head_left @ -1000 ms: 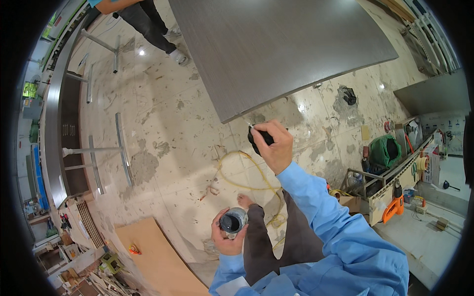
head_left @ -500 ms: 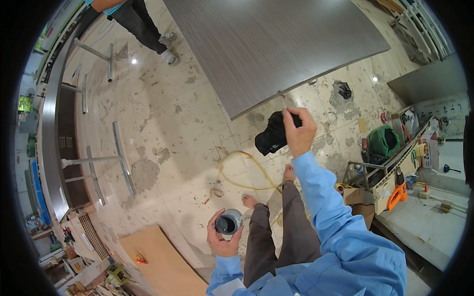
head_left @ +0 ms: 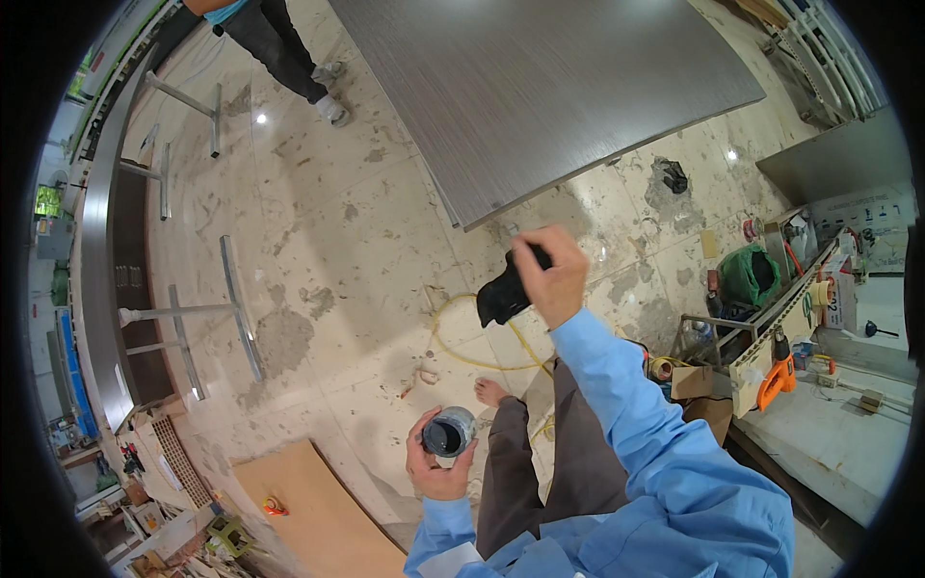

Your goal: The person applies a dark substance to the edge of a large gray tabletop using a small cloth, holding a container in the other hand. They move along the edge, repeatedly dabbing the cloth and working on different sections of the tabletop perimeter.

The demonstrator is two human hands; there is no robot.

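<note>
My left hand is wrapped round a small round jar, held low in front of my legs. Its mouth faces up and shows a dark, smooth content inside. Further forward, my right hand pinches a limp black cloth between thumb and fingers. The cloth hangs to the left of the hand, just short of the near corner of a large grey-brown wood-grain panel. The fingers hide part of the cloth, and the right hand is slightly blurred.
A yellow hose loops across the stained tile floor by my feet. Brown board lies at lower left. At right stand a tool bench with an orange tool and a green bag. Another person's legs show at upper left.
My right hand has moved left and a little nearer with the black cloth, away from the panel's edge. My right foot is out of sight now. The left hand and jar stay nearly still.
</note>
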